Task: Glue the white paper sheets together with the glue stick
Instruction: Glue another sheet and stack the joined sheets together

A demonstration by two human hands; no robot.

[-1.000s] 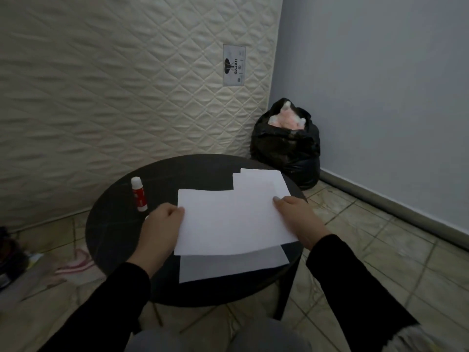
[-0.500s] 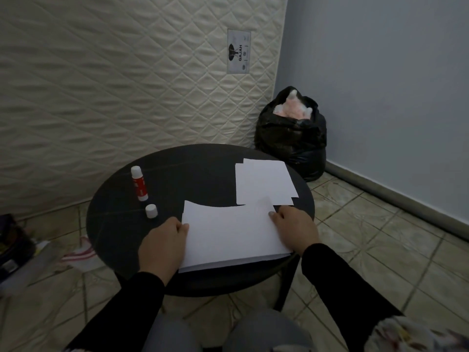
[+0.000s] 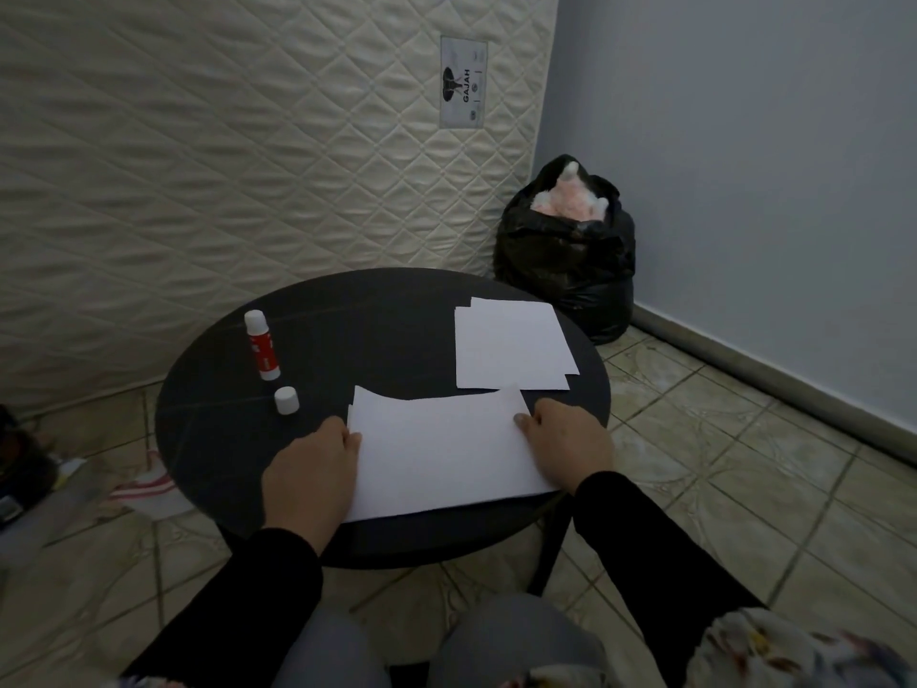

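Head view, looking down at a round dark worktop (image 3: 208, 439). A white paper sheet (image 3: 441, 449) lies flat near the front edge, its long axis running left to right across the person's body. It may sit on another sheet beneath, but that cannot be told. The left hand (image 3: 312, 469) rests on the sheet's left short edge with its fingers curled onto the paper; the right hand (image 3: 565, 446) holds the right short edge, thumb on top, the other fingers folded under or beside the edge. A second small stack of white sheets (image 3: 513, 345) lies farther back on the right, just beyond the near sheet and apart from both hands. The uncapped glue stick (image 3: 263, 347) stands upright at the back left, with its white cap (image 3: 287, 400) standing just in front of it. Stick and cap lie forward and left of the left hand, which is clearly the nearer one to reach them. A black bag (image 3: 570, 260) sits on the floor behind
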